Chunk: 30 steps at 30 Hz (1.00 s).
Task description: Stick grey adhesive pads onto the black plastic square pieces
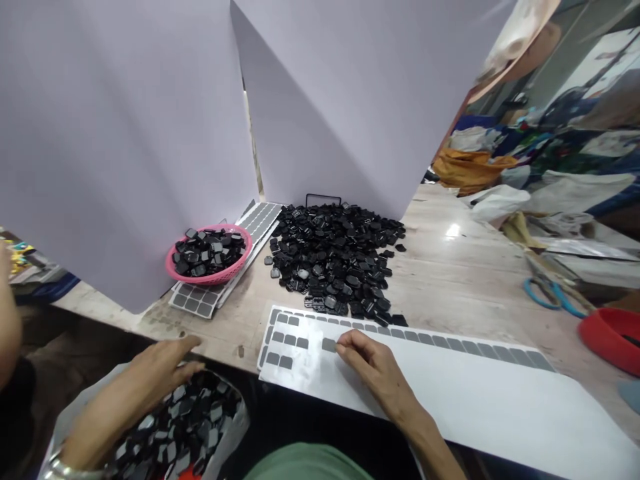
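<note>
The right hand (373, 363) pinches a grey pad (329, 345) on the long backing sheet (450, 393), mostly stripped bare; the left hand (160, 363) hovers loosely open over a bag of black parts (190, 420). By the look, much remains: the big pile (335, 263) dwarfs the pink basket (209, 253)

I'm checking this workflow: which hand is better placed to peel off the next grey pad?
Probably the right hand: its fingertips already pinch a grey pad on the sheet. The left hand rests over the bag of black parts.
</note>
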{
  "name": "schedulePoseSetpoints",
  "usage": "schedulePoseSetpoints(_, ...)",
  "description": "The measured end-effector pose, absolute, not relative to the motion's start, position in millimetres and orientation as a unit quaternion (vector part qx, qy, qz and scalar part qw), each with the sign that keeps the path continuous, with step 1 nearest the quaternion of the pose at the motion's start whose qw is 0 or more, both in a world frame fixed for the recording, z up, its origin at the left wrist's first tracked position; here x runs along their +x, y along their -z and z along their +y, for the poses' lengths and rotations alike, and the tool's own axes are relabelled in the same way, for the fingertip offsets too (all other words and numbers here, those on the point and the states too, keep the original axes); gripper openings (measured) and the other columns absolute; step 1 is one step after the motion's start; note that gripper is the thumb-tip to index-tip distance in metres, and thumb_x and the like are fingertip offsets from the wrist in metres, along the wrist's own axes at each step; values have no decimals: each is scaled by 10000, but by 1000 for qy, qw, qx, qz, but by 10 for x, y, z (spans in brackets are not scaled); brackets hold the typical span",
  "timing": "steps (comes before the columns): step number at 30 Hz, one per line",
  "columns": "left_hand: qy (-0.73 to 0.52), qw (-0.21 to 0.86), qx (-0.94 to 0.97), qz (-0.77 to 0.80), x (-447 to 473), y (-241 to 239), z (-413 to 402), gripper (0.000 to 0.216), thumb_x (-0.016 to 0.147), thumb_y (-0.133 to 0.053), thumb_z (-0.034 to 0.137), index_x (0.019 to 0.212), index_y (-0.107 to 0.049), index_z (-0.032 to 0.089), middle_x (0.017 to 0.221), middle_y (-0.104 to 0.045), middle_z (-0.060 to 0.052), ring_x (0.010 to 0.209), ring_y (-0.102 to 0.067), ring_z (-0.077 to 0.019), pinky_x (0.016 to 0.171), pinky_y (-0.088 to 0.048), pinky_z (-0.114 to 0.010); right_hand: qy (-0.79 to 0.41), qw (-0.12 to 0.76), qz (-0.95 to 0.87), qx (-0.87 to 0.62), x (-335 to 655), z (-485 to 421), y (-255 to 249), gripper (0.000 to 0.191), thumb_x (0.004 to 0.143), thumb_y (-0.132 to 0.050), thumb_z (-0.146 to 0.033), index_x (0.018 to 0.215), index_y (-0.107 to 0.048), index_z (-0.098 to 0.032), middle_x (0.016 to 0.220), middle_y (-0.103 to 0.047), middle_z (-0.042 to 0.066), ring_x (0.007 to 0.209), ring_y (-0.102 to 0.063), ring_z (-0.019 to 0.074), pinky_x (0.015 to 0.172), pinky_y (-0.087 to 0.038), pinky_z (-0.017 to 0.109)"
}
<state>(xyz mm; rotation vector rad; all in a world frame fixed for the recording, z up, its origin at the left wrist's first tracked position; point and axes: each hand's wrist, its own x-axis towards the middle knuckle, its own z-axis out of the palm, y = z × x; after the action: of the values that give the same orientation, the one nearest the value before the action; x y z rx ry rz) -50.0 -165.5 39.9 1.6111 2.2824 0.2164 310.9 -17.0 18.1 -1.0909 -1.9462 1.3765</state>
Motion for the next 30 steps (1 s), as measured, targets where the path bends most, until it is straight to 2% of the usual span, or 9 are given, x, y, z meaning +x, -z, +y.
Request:
schedulePoseSetpoints(3, -88, 186, 621, 757, -256, -450, -1060, 427, 895, -403, 448, 1250, -516, 240, 1096, -648, -78, 981, -596, -248, 874, -430, -360, -499, 252, -721, -409, 3141, -219, -236, 262, 893, -492, -437, 792, -572, -208, 698, -479, -16, 642, -432, 145, 573, -360, 249)
schedulePoseSetpoints(6, -141, 102, 672, 720, 38, -433, -428, 397, 926, -365, 326, 1295, -438, 200, 1276, -543, -110, 1126, -516, -246, 950, -387, -377, -500, 238, -718, -422, 3204, -271, -257, 288, 896, -477, -473, 818, -573, -213, 725, -507, -5, 626, -442, 145, 523, -365, 238)
schedulePoseSetpoints(13, -169, 61, 664, 726, 348, -139, 389, 272, 868, -290, 35, 988, -527, 94, 1057, -554, -192, 1045, -492, -269, 899, -390, -413, -493, 245, -706, -445, 3334, -352, -160, 311, 888, -485, -503, 814, -589, -219, 738, -553, 6, 586, -453, 137, 447, -339, 219)
schedulePoseSetpoints(19, -250, 126, 651, 705, 292, -238, 170, 254, 947, -306, 236, 951, -542, 143, 902, -617, -90, 844, -565, -189, 786, -434, -324, -512, 260, -672, -468, 3259, -364, -180, 330, 855, -525, -524, 952, -633, -228, 748, -562, 4, 568, -450, 136, 480, -375, 232)
schedulePoseSetpoints(21, -295, 232, 625, 685, 412, -284, -98, 247, 941, -350, 315, 1008, -529, 159, 846, -635, -51, 723, -579, -143, 666, -443, -263, -541, 272, -653, -455, 3213, -383, -175, 396, 835, -556, -520, 1094, -625, -228, 741, -545, 0, 561, -450, 130, 494, -389, 238)
schedulePoseSetpoints(23, -367, 470, 525, 607, 630, -274, -394, 309, 873, -496, 387, 1082, -483, 160, 757, -643, -29, 572, -560, -114, 533, -407, -221, -586, 269, -634, -427, 3179, -426, -145, 469, 819, -586, -506, 1199, -595, -232, 766, -543, 4, 543, -448, 118, 490, -399, 239)
schedulePoseSetpoints(25, -384, 640, 425, 513, 885, -203, -627, 354, 758, -650, 388, 986, -487, 172, 661, -635, -1, 475, -531, -91, 467, -366, -188, -624, 258, -609, -416, 3169, -485, -85, 496, 797, -613, -500, 1220, -599, -242, 774, -557, 15, 515, -449, 114, 466, -399, 242)
schedulePoseSetpoints(27, -395, 724, 366, 430, 1099, -96, -755, 345, 682, -702, 363, 879, -494, 172, 571, -614, 13, 410, -506, -85, 404, -315, -167, -647, 242, -584, -426, 3192, -551, 2, 489, 763, -648, -497, 1188, -631, -255, 735, -570, 25, 494, -455, 126, 446, -400, 253)
schedulePoseSetpoints(30, -409, 774, 315, 366, 1268, 41, -803, 301, 641, -706, 301, 839, -529, 158, 508, -579, 23, 383, -519, -99, 370, -316, -163, -674, 222, -546, -445, 3301, -649, 149, 489, 700, -713, -467, 1155, -654, -299, 753, -615, 45, 468, -469, 139, 413, -398, 266)
